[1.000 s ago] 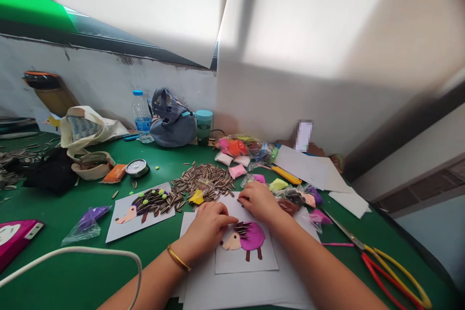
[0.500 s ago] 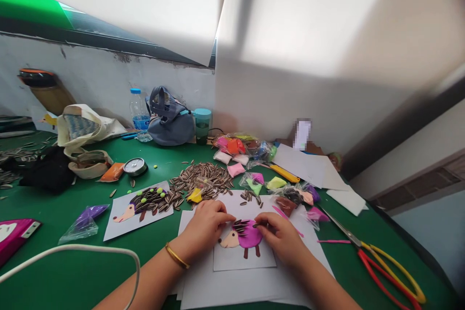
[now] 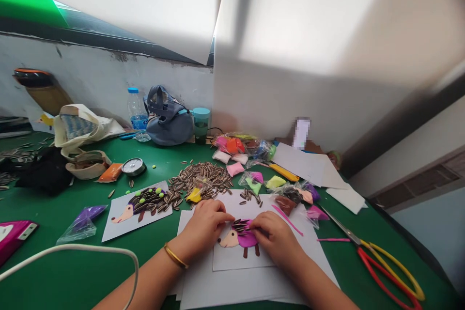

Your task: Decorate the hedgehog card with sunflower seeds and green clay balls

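Observation:
A paper card (image 3: 232, 262) bears a hedgehog picture (image 3: 247, 238) with a magenta body, peach face and brown legs. Dark striped sunflower seeds (image 3: 240, 225) cover the upper front of its body. My left hand (image 3: 208, 223), wearing a gold bangle (image 3: 175, 255), rests at the card's left top, its index finger stretched to the seeds and no object visible in it. Over the hedgehog's back, my right hand (image 3: 275, 235) is closed in a pinch at the magenta body; its fingers mostly hide the seed there. A few loose seeds (image 3: 250, 197) lie beyond the card.
Behind is a seed pile (image 3: 203, 177), beside a second hedgehog card (image 3: 121, 228). Bagged coloured clay (image 3: 285, 203) lies to the right, near large scissors (image 3: 361, 243) and a yellow cutter (image 3: 283, 172). A white cable (image 3: 72, 248) crosses the left front.
My right hand has moved left and its fingertips are now down on the hedgehog's back, with the seed less visible. My left hand stays in place.

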A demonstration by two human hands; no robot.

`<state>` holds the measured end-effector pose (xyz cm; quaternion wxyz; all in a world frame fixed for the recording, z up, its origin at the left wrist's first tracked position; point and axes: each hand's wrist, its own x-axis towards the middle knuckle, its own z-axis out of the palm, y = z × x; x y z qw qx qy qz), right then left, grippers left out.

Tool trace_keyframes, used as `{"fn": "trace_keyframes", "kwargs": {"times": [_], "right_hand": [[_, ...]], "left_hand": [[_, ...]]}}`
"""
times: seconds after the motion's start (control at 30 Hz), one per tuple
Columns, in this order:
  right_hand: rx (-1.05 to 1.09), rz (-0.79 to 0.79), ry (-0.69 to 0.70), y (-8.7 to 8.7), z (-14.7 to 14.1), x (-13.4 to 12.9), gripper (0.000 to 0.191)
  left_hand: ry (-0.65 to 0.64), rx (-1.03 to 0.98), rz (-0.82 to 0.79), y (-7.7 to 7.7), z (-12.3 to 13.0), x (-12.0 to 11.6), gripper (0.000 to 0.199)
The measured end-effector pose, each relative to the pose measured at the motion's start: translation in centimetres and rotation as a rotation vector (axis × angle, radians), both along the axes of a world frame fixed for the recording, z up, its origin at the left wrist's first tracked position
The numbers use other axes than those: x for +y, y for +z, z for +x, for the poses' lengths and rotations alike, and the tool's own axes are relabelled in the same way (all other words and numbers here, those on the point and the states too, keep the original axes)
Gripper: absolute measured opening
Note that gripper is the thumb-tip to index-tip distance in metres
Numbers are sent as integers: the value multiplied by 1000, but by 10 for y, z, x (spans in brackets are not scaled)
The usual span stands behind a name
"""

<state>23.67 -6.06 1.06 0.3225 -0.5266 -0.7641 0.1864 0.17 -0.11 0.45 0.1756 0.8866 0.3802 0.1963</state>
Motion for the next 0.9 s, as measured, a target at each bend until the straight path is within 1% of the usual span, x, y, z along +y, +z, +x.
{"fn": "trace_keyframes", "kwargs": {"times": [0.2, 0.4, 0.67, 0.9], "right_hand": [[-6, 8, 13, 2, -2, 0, 18], [-22, 35, 10, -2, -2, 0, 17], [-102, 55, 30, -1, -4, 1, 15], [-181, 77, 48, -5, -4, 2, 17]], "left_hand": [[-2, 4, 7, 0, 0, 0, 39], [2, 4, 12, 0, 0, 0, 39], [-5, -9, 9, 1, 0, 0, 40], [3, -3, 2, 0, 0, 0, 39]]}}
